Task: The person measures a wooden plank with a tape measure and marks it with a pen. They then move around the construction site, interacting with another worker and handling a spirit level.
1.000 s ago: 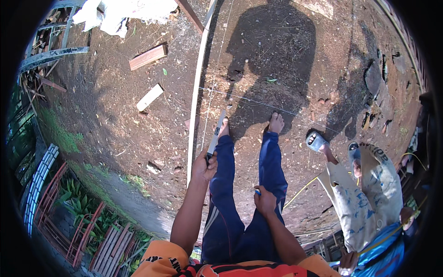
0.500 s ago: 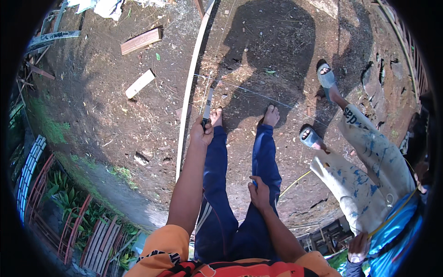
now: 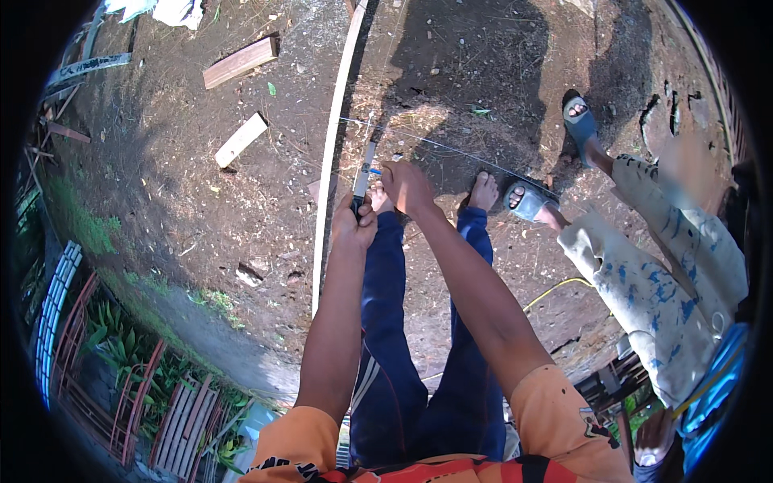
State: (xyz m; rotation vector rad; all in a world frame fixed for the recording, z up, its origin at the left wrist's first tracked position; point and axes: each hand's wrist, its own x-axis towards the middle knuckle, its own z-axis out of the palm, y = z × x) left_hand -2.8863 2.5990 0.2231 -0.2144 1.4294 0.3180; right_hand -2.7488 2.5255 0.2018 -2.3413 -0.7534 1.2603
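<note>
My left hand (image 3: pixel 354 224) is closed round the dark grip of a narrow tool (image 3: pixel 364 171) with a flat, silver-grey blade. The tool points away from me, just right of a long pale wooden strip (image 3: pixel 326 185). I cannot make out its exact kind. Beside the blade, my right hand (image 3: pixel 409 188) pinches a small blue pen-like stick (image 3: pixel 375 171), whose tip is at or very near the blade. A thin pale string (image 3: pixel 459 151) runs from the strip across the ground to the right, past the far end of the tool.
Two short wood blocks (image 3: pixel 241 140) (image 3: pixel 240 62) lie on the dirt at the left. At the right stands another person in paint-spotted trousers (image 3: pixel 644 282) and sandals (image 3: pixel 527 200), near a yellow line (image 3: pixel 555 291). Metal racks (image 3: pixel 183 427) and plants are at the lower left.
My right hand has risen from beside my right thigh to the tool's blade, bringing the blue stick. My left hand keeps its hold. The other person's near foot has shifted forward and left.
</note>
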